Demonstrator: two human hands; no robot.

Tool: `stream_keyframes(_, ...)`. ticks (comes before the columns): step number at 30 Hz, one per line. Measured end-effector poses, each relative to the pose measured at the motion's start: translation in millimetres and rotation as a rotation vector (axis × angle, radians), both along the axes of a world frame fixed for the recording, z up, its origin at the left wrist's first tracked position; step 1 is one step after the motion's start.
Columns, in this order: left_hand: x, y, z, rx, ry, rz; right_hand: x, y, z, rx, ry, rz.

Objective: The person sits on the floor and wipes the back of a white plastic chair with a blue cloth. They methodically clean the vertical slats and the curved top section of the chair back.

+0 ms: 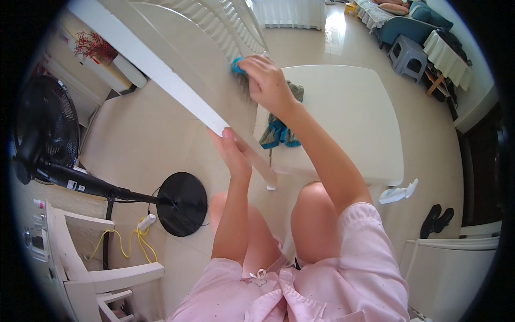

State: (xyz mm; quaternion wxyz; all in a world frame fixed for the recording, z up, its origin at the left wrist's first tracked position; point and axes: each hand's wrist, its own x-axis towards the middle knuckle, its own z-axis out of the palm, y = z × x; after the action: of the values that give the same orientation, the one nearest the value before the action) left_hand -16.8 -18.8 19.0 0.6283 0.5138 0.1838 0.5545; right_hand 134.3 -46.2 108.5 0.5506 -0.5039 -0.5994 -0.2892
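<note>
My left hand (233, 155) grips the edge of a white furniture frame (161, 72), which slants from the upper left down to my knees. The frame has a thin flat rail and curved, ribbed slats (213, 24); what piece of furniture it is, I cannot tell for sure. Against its ribbed part, my right hand (263, 80) pinches a blue cloth (238, 65), mostly hidden by the fingers. Behind my right forearm, a grey cloth with blue edging (277, 135) lies crumpled on a white seat or low table (346, 116).
A black standing fan (181, 204) is at left, near a yellow cable (141, 241) and white chair (124, 277). On the right floor lie a white spray bottle (396, 195) and black shoes (436, 221). A grey plastic stool (408, 56) stands farther back.
</note>
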Motion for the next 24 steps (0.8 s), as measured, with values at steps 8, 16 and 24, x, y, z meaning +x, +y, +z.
stream_keyframes(8,3,-1,0,0.055,-0.040,-0.021,6,-2,-3,-0.031,0.362,0.082)
stream_keyframes(16,3,0,-2,0.053,-0.055,-0.029,-33,16,-4,0.044,0.413,-0.026)
stream_keyframes(24,6,-6,6,0.108,-0.033,-0.061,-47,8,28,-0.263,0.839,0.120)
